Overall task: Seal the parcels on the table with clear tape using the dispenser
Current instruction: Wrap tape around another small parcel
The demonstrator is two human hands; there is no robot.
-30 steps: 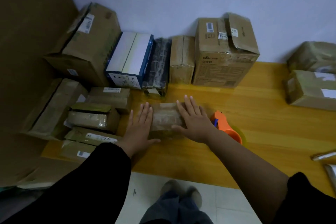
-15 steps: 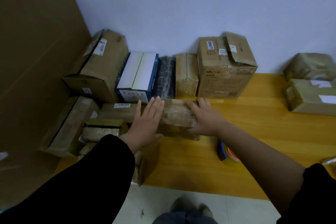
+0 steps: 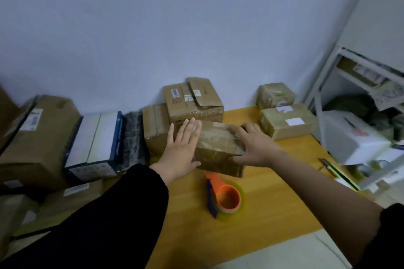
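Note:
A small brown parcel wrapped in shiny clear tape is held between my two hands above the yellow table, in front of the back row of boxes. My left hand presses flat against its left end with straight fingers. My right hand clasps its right end, fingers over the top and thumb on the front face. The orange tape dispenser with a blue blade lies on the table just below the parcel, untouched.
Several cardboard boxes and a blue-edged white box line the wall at the back and left. Two taped parcels sit at the back right. A utility knife lies near the right edge. A metal shelf stands right.
The parcel has come up off the table and moved back and to the right between both hands. The view has swung right, showing the shelf.

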